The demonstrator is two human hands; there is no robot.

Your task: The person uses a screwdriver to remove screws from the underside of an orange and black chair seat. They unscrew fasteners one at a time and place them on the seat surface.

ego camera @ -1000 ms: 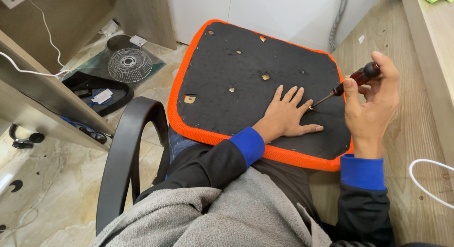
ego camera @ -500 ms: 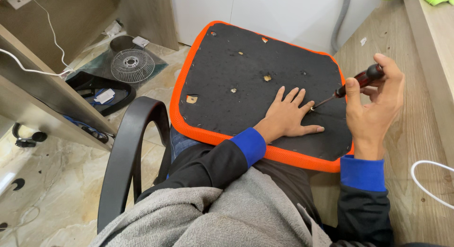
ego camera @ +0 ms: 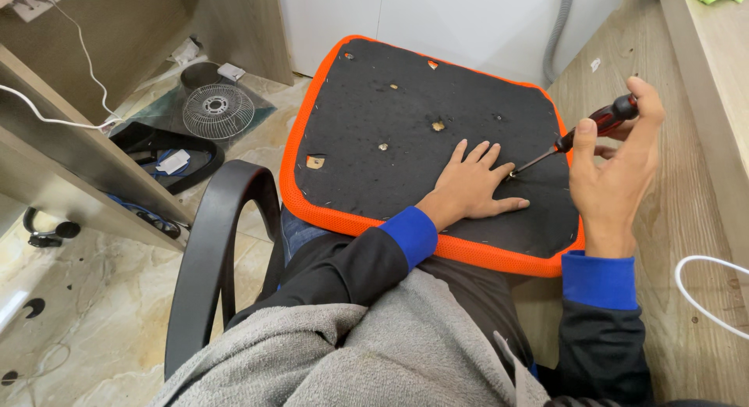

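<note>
An upturned chair seat (ego camera: 390,118) rests across my lap, black fabric underside up, with an orange mesh rim. My left hand (ego camera: 472,185) lies flat on the black fabric, fingers spread, pressing it down. My right hand (ego camera: 612,169) grips a screwdriver (ego camera: 581,134) with a red and black handle. The metal shaft slants down to the left and its tip meets the fabric just beside my left fingertips. Small holes and staples dot the fabric.
A black curved chair armrest (ego camera: 211,251) stands at my left. On the tiled floor lie a wire fan grille (ego camera: 207,111) and a black frame part (ego camera: 164,153). A wooden surface (ego camera: 686,196) with a white cable (ego camera: 706,294) runs along the right. A grey hose (ego camera: 558,29) hangs behind.
My right hand has loosened and shifted up a little on the screwdriver handle, fingers more extended. The tip stays at the same spot by my left fingers. My left hand has not moved.
</note>
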